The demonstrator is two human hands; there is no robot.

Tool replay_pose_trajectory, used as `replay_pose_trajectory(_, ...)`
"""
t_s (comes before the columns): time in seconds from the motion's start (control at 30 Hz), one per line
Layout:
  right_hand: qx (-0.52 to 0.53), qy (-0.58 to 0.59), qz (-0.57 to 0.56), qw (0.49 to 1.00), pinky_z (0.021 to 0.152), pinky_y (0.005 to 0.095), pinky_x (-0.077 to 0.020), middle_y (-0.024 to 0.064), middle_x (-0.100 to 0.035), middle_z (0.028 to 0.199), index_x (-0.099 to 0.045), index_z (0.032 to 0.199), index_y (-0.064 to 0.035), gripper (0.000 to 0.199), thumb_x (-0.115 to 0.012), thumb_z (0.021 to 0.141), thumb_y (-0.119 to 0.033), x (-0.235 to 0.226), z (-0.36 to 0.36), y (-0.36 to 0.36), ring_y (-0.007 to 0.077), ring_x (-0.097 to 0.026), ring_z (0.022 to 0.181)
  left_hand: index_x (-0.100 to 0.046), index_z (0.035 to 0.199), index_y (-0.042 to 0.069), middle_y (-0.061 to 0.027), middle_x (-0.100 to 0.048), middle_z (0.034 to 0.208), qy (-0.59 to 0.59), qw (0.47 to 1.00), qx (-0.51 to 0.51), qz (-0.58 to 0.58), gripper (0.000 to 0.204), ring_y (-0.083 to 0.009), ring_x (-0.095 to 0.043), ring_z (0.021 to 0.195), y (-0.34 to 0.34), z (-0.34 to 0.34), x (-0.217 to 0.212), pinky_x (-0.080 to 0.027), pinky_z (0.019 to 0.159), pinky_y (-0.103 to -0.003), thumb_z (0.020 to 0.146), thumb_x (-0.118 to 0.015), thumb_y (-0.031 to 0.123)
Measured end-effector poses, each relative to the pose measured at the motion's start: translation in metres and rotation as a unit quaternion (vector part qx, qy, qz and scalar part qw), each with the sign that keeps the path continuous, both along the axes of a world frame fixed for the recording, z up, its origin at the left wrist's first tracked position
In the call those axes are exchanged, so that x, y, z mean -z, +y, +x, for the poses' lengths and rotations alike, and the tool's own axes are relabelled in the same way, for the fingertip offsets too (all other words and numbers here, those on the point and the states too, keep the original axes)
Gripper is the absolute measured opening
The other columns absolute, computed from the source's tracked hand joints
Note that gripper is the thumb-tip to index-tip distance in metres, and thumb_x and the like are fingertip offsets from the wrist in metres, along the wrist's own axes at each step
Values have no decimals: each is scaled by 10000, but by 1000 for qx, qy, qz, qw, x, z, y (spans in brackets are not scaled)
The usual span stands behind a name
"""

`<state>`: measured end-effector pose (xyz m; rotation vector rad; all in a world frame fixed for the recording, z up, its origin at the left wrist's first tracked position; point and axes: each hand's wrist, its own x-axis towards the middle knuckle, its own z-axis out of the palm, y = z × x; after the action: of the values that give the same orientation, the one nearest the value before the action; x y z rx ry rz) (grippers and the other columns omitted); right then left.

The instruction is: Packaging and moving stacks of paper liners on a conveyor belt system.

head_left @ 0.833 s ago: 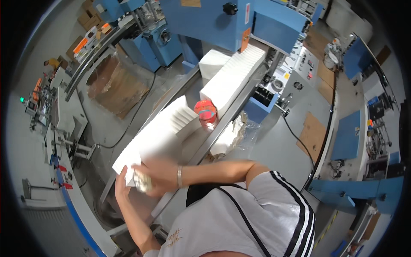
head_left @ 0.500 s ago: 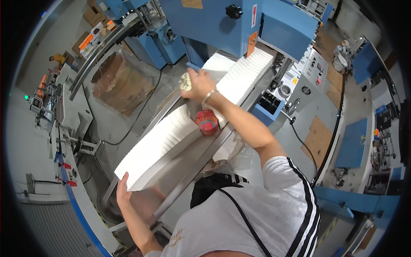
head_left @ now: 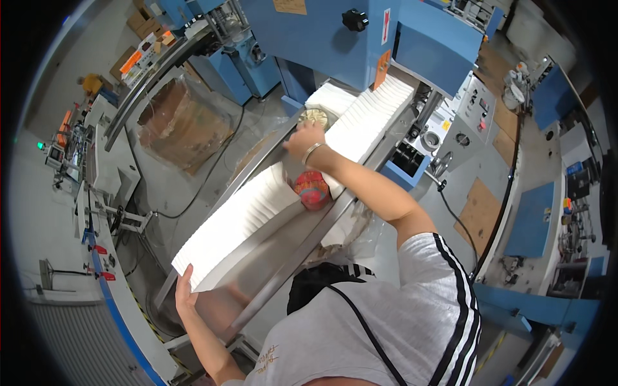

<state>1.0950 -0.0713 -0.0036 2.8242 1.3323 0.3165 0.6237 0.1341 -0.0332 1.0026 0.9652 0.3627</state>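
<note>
A long stack of soft white sheets point(head_left: 235, 222) lies in the metal trough point(head_left: 286, 257), bowed slightly. My left hand point(head_left: 185, 289) holds its lower left end, fingers stretched along the end face. Up the trough, my right hand point(head_left: 305, 140) has its fingertips at a pale yellow round block point(head_left: 314, 118); its thumb stands apart from the block. That block rests by a shorter white stack point(head_left: 331, 100). Beside it, another long white stack point(head_left: 373, 116) runs up beneath the blue machine. A round red patterned block point(head_left: 312, 190) sits between the lower stack and the right-hand row.
The blue machine point(head_left: 309, 45) with a black knob stands over the trough's far end. Its control panel point(head_left: 473, 106) and handwheel point(head_left: 441, 161) are on the right. A plastic-covered carton point(head_left: 180, 125) stands at left on the floor, near a black cable. Another person point(head_left: 96, 87) is far left.
My right hand has moved right with the pale yellow block, from the trough's left side to the short white stack, and its grip has loosened. My left hand stays at the stack's end.
</note>
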Motion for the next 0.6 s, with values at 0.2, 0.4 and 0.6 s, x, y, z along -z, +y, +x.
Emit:
replay_pose_trajectory(0.2,-101,213,-75,969,900,372,-300,118,-648,1013,-710,950,-69,662,-279,923,-570,-15,-60,11,251,-506,1051,-319,1372,-2,-97,-441,1348,-16,999,27,-9,629,-244,-460,1204,8,4,4,-384,990,-369,881,-616,255)
replay_pose_trajectory(0.4,-82,309,-56,946,915,381,-375,161,-647,1025,-692,946,-20,677,-323,903,-585,-25,-98,19,293,-568,1037,-333,1370,6,-98,-442,1348,-19,999,41,18,610,-244,-460,1205,7,7,6,-397,976,-376,889,-603,269)
replay_pose_trajectory(0.6,-68,307,-12,949,867,374,-466,191,-643,1022,-672,923,31,672,-447,855,-598,-15,-148,40,326,-604,1000,-265,1411,36,-100,-418,1366,-19,998,39,39,683,-244,-428,1226,5,-9,9,-363,995,-356,865,-640,206)
